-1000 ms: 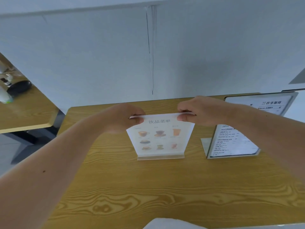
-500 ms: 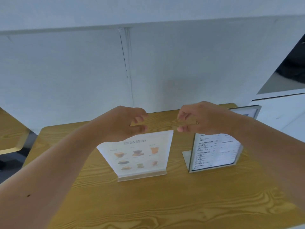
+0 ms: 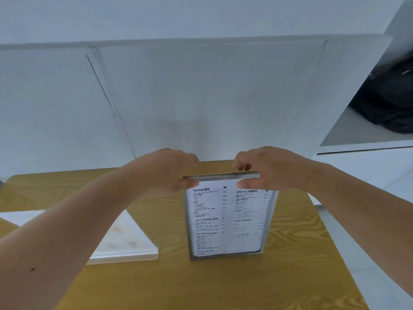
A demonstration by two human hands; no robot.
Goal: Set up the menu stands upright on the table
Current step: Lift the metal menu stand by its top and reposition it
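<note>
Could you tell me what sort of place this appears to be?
Probably a café or drinks shop. The framed menu stand, pinched at its top edge by the left hand and right hand, lists coffee, fruit drinks and specials; it stands on a wood-grain table beside a white partition wall.

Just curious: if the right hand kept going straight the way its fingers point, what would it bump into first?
The right hand points leftward along the top edge of the text menu stand it pinches. It would probably meet the left hand first, on the same edge, though depth is uncertain.
</note>
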